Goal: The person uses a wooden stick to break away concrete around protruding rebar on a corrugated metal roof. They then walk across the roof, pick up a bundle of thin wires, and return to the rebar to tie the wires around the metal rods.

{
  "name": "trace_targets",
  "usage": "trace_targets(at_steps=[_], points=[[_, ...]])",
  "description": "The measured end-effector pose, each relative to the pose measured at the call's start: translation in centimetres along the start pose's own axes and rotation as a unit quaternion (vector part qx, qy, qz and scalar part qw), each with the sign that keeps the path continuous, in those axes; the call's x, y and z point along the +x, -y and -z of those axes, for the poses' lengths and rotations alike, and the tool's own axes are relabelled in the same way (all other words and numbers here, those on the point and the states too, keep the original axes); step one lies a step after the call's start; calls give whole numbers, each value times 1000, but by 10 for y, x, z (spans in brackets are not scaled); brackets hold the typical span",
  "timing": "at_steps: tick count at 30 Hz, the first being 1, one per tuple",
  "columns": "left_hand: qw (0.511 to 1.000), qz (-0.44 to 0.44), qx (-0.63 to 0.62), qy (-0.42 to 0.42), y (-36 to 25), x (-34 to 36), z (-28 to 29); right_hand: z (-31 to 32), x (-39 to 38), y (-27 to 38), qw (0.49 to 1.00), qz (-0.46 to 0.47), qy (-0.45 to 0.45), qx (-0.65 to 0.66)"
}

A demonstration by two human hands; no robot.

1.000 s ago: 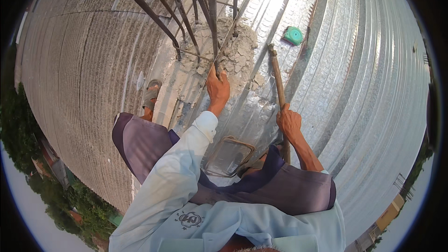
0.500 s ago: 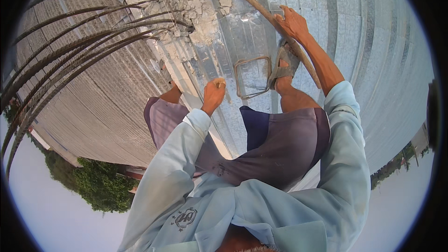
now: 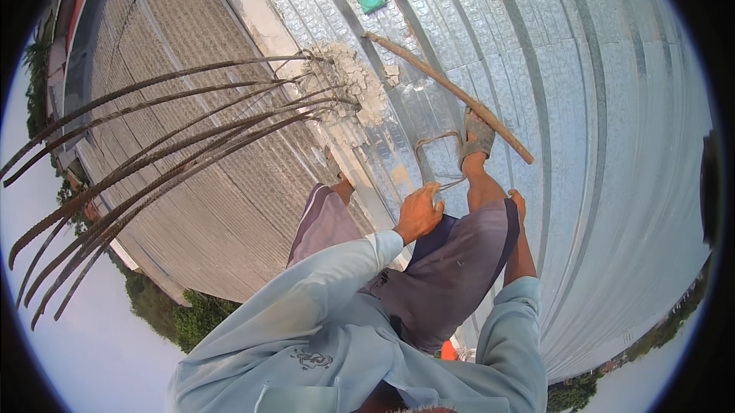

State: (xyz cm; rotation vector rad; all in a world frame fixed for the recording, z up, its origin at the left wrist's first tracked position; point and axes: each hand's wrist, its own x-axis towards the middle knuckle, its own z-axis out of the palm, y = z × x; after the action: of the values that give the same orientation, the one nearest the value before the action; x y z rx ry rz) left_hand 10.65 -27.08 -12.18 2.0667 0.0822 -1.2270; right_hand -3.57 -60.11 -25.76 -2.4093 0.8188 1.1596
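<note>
My left hand (image 3: 416,211) is closed on the near end of a bent rectangular steel-rod loop (image 3: 436,137) lying on the corrugated metal sheet. My right hand (image 3: 515,205) is beside my right knee, its fingers mostly hidden, so what it holds, if anything, cannot be seen. A wooden stick (image 3: 452,94) lies diagonally on the sheet, passing over or beside my sandalled right foot (image 3: 478,137). A green tape measure (image 3: 371,1) sits farther up on the metal.
Long ribbed rebars (image 3: 176,132) sweep leftward from a patch of broken concrete (image 3: 352,80) on a pale beam. A weathered corrugated roof (image 3: 176,222) is on the left, with trees beyond its edge. The shiny metal sheeting (image 3: 612,145) spans the right.
My right hand has left the stick, which now lies down, and moved back to my knee. My left hand has moved rightward onto the steel loop. The view has shifted.
</note>
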Motion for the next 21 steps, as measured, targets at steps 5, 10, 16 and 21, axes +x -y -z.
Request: trace_targets(at_steps=[5, 10, 16, 21], points=[[993, 90, -36, 70, -61, -112, 84, 117, -102, 25, 987, 4, 108, 123], [977, 150, -31, -148, -112, -154, 154, 397, -125, 10, 953, -47, 38, 297], [942, 62, -212, -252, -228, -189, 206, 689, -138, -65, 931, -27, -177, 319], [867, 71, -352, -346, -263, -229, 234, 804, -179, -33, 919, 11, -214, 330]])
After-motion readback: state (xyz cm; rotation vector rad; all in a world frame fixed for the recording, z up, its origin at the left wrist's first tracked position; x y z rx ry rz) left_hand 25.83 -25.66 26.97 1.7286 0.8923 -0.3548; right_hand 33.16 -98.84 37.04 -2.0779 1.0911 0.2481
